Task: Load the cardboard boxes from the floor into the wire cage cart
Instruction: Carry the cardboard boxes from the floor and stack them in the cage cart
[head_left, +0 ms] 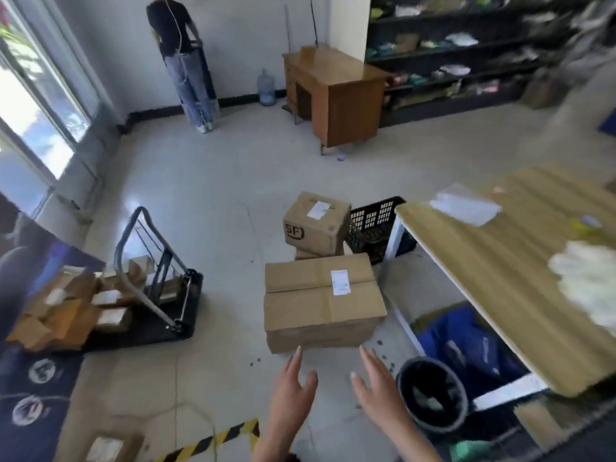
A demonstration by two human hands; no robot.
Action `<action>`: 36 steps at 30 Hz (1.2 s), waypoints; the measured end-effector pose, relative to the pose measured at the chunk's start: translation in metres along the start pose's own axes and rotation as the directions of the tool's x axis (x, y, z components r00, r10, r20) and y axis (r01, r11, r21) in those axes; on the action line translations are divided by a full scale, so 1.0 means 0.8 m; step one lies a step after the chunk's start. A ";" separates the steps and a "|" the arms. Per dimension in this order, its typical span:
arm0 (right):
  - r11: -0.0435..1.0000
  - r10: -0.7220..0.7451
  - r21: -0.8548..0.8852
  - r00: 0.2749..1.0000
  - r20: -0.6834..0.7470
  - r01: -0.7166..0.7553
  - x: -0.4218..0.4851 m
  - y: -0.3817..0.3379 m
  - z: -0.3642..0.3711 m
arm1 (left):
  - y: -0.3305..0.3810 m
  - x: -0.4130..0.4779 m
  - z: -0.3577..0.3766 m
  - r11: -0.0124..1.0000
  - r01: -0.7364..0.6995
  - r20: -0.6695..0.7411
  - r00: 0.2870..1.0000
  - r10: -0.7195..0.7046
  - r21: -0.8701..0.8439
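Head-worn camera looks forward and down over the floor (206, 181).

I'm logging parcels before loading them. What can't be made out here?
Head view:
- Label on the large box: print too small and blurred.
- Low box under the SF box: mostly hidden by both boxes.
- Small parcels at left: blurred, count unclear.
- Shelf contents: blurred.

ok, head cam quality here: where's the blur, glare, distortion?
Head view: centre fairly sharp, on the large cardboard box and the SF-marked box; edges smear, blurring the shelving and the wooden tabletop; the window is blown out, with glare on the floor; wide-angle distortion tilts the back wall; left hand and right hand slightly soft.
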State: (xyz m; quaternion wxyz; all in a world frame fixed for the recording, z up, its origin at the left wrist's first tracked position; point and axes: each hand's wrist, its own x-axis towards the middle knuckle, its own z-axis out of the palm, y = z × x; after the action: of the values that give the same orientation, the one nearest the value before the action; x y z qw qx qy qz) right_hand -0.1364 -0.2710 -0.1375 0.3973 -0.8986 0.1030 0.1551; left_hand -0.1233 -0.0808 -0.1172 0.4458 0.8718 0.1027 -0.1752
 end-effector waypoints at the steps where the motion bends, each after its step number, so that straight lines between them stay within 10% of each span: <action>1: 1.000 0.012 0.005 1.000 -0.001 -0.012 0.016 0.001 -0.003 | 0.001 0.022 0.001 1.000 -0.003 0.004 1.000 0.003 0.006; 20: 0.918 0.385 0.010 0.894 0.228 -0.397 0.409 0.042 0.054 | -0.136 0.485 -0.021 0.923 0.382 0.027 0.924 -0.381 -0.041; 32: 0.866 0.335 -0.385 0.942 -0.030 -0.320 0.717 0.233 0.067 | -0.238 0.729 0.039 0.854 0.511 -0.083 0.851 -0.519 -0.103; 36: 0.819 0.545 -0.135 0.829 -0.124 -0.558 0.752 0.282 0.059 | -0.266 0.754 0.058 0.781 0.556 -0.040 0.807 -0.589 -0.285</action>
State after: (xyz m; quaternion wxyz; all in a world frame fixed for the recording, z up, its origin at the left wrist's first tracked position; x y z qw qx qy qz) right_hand 0.3442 -0.4225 -0.5386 0.2549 -0.8655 0.3611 0.2356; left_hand 0.3490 0.0189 -0.5400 0.4739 0.7422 0.4131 -0.2320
